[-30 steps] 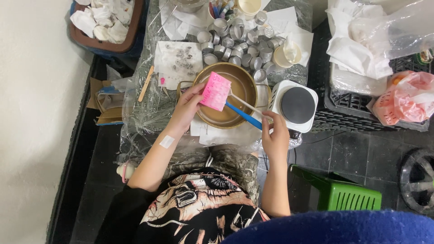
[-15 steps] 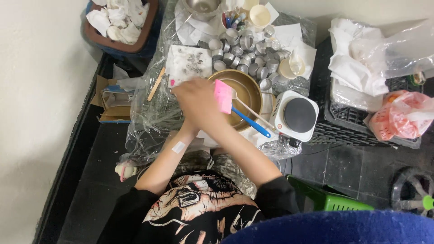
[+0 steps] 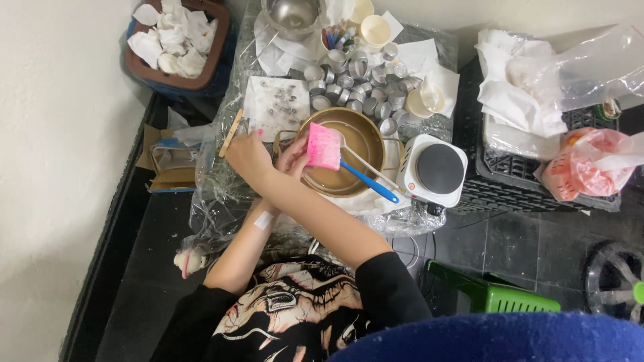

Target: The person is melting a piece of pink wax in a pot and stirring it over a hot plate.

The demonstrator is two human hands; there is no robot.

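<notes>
Brass-coloured round metal pan [image 3: 349,175], shallow, with pale liquid inside — largest item at centre of the plastic-covered work surface [image 3: 221,181]. At its 3 o'clock, just beside it: white square electric hotplate with a dark round plate [image 3: 433,170]. At its 12 o'clock: a cluster of small silver metal cups [image 3: 359,80], many, close together. At its 10 o'clock: a white paper sheet bearing small dark bits [image 3: 276,102]. Leaning in the pan from its 4 o'clock rim: blue-handled tool [image 3: 366,179] alongside a pale thin stick [image 3: 369,167].

Pink rectangular silicone mould [image 3: 323,145], tilted, held over the pan's 9 o'clock side by the left hand [image 3: 292,157], fingers pinched on its lower edge.

Right hand [image 3: 247,153] — forearm crossed over the left, at the pan's 9 o'clock, near a flat wooden stick [image 3: 230,133]; whether its fingers are spread or closed cannot be told.
</notes>
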